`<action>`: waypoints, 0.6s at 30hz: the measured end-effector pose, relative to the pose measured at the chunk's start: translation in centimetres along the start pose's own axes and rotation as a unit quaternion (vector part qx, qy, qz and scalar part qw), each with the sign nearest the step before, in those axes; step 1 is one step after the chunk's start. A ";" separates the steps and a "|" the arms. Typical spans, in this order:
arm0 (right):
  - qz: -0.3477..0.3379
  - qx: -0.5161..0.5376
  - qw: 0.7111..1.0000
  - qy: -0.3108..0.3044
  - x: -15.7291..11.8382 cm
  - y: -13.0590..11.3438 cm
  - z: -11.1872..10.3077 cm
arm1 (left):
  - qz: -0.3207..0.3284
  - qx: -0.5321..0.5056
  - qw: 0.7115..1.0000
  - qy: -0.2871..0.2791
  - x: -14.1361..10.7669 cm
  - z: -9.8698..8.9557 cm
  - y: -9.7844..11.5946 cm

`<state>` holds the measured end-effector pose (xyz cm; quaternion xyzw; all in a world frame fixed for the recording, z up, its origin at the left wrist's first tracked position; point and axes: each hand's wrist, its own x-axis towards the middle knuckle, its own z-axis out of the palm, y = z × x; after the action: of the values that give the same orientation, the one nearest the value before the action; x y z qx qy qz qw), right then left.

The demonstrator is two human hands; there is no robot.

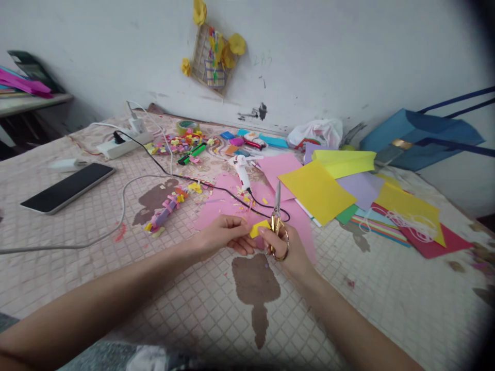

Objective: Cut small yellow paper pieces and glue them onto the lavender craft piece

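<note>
head view: flower strip (pixel 169 207) looks done center-left, yellow scrap (pixel 259 228) seems uncut, right hand (pixel 291 248) grips it plus scissors (pixel 277 201), can't tell left hand's (pixel 222 235) grip.

- Left on the table (pixel 116 299): phone (pixel 67 188); power strip (pixel 126 145) behind it, to the right.
- Middle: glue gun (pixel 242 172), behind the left hand (pixel 232 234) and right hand (pixel 284 245).
- In the right hand: scissors (pixel 277 211).
- Right: paper sheets (pixel 317 191), string (pixel 415 224) on top; bag (pixel 417 136) behind.
- On the wall (pixel 328 56): 1 frame (pixel 201 51).
</note>
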<state>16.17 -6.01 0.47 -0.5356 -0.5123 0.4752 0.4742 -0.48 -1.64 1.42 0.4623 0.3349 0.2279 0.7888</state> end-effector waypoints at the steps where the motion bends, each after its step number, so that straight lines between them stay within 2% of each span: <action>1: -0.001 0.004 1.000 0.005 0.0 0.0 0.0 | 0.002 0.001 1.000 0.000 0.0 0.0 0.0; 7: 0.010 0.022 1.000 -0.004 0.0 0.0 0.1 | 0.025 0.065 0.998 0.002 0.0 0.3 -0.2; 13: 0.016 0.028 0.999 -0.039 0.2 0.2 0.0 | 0.022 0.065 0.998 0.000 0.0 0.2 -0.2; 18: 0.009 0.023 0.999 -0.031 0.1 0.5 0.0 | 0.054 0.049 0.997 0.041 0.1 0.2 -0.2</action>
<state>16.23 -5.89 0.00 -0.5141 -0.5110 0.5078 0.4655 -0.29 -1.78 1.28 0.5078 0.3519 0.2721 0.7377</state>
